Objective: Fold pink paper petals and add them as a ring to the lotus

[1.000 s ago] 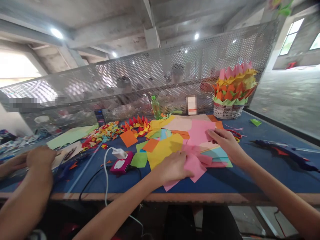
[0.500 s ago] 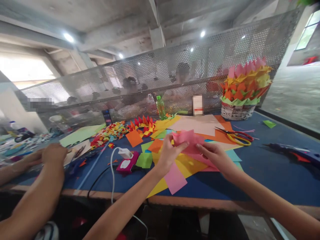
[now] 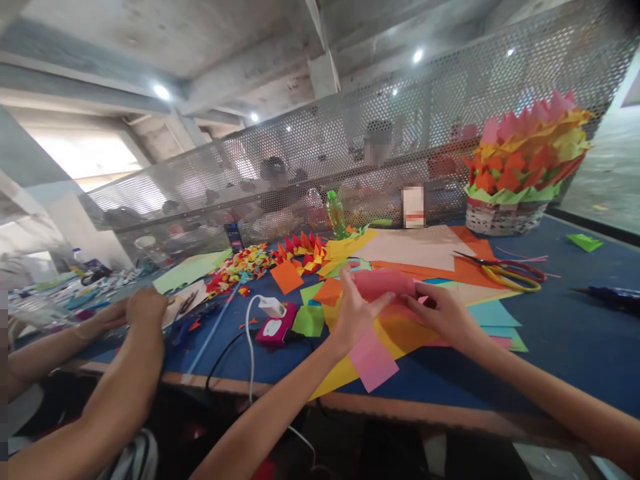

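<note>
A sheet of pink paper (image 3: 384, 284), bent into a fold, is held up between my two hands above the pile of coloured sheets. My left hand (image 3: 356, 313) grips its left side, thumb across the lower edge. My right hand (image 3: 443, 312) pinches the lower right part between thumb and fingers. Beneath lie a yellow sheet (image 3: 345, 373) and a flat pink square (image 3: 373, 360). Scissors with red and yellow handles (image 3: 515, 273) rest on the sheets to the right of my right hand.
A basket (image 3: 505, 215) filled with folded paper points stands back right; a blue glue gun (image 3: 610, 297) lies at the right. A magenta power socket (image 3: 276, 327) with a white cable, a green bottle (image 3: 336, 215) and a co-worker's hands (image 3: 145, 310) are left.
The pink paper has gone from loosely crumpled-looking to a smoother, rounded fold. My left fingers have straightened upward behind it. The view has turned a little to the left.
</note>
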A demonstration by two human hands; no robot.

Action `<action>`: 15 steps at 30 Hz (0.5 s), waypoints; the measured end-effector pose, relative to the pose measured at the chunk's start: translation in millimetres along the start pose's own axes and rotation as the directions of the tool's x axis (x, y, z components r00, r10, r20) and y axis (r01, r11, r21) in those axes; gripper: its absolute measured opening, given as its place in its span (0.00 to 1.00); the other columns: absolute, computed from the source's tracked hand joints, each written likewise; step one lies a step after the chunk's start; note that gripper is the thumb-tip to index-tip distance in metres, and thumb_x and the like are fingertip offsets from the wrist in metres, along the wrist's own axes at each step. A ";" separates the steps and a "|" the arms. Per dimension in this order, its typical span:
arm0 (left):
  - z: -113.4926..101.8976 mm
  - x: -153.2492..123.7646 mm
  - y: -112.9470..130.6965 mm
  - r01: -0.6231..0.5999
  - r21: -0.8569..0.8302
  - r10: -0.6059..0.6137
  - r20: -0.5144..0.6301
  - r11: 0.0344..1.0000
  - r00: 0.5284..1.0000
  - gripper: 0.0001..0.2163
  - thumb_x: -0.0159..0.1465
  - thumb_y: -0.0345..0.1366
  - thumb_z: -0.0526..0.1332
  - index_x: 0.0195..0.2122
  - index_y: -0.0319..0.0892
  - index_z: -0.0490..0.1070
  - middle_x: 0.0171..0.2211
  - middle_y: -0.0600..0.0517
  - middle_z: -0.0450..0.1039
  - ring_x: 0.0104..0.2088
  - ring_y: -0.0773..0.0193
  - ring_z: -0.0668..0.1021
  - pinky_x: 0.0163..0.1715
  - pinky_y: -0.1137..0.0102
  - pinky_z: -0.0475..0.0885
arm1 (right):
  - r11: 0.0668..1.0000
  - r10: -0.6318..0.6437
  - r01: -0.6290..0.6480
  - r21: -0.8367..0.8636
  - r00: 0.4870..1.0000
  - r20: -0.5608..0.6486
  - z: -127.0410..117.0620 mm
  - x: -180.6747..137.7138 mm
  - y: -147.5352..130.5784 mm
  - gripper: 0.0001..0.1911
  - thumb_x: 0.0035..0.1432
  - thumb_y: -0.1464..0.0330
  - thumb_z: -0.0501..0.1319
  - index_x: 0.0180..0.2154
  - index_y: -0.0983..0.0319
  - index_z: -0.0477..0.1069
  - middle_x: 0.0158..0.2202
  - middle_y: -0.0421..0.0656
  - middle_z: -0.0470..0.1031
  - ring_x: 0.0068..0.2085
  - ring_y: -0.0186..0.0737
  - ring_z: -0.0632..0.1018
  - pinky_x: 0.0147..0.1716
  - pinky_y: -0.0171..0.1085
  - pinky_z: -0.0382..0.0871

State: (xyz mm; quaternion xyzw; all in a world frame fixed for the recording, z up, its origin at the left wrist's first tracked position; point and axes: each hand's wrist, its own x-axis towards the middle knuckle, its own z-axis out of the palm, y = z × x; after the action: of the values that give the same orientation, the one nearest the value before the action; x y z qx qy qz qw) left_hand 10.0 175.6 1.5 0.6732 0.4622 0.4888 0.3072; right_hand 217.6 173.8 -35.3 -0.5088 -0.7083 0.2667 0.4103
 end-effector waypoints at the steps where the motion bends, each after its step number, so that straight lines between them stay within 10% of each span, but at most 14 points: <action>1: -2.8 -0.4 -0.7 -0.020 0.015 0.020 0.003 1.000 1.000 0.36 0.65 0.37 0.73 0.69 0.49 0.54 0.61 0.42 0.69 0.59 0.53 0.77 0.60 0.56 0.73 | 1.000 0.011 -0.011 -0.025 1.000 0.011 1.0 0.7 3.5 0.18 0.74 0.54 0.63 0.43 0.63 0.76 0.36 0.39 0.77 0.33 0.35 0.77 0.34 0.37 0.77; 7: -17.2 -0.3 1.5 -0.179 0.111 0.160 0.156 0.978 0.975 0.03 0.71 0.31 0.64 0.44 0.44 0.75 0.47 0.47 0.79 0.52 0.55 0.79 0.59 0.58 0.73 | 0.992 0.043 -0.035 -0.120 0.997 0.061 1.0 -0.9 9.3 0.16 0.73 0.56 0.65 0.50 0.63 0.77 0.44 0.43 0.80 0.39 0.38 0.81 0.39 0.41 0.81; 15: -10.8 -0.4 -9.2 -0.288 0.169 0.248 0.223 0.943 0.943 0.15 0.70 0.30 0.66 0.56 0.46 0.71 0.55 0.45 0.78 0.59 0.52 0.79 0.63 0.54 0.74 | 0.987 0.031 -0.022 -0.157 0.998 0.053 2.5 -0.3 9.8 0.16 0.73 0.57 0.65 0.52 0.63 0.76 0.46 0.44 0.80 0.42 0.40 0.82 0.42 0.43 0.81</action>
State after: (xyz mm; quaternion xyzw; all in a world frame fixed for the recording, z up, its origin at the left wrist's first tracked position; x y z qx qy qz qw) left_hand -3.2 178.3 -3.0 0.8026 0.3795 0.4078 0.2133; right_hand 220.5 176.9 -44.5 -0.5412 -0.7312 0.2299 0.3460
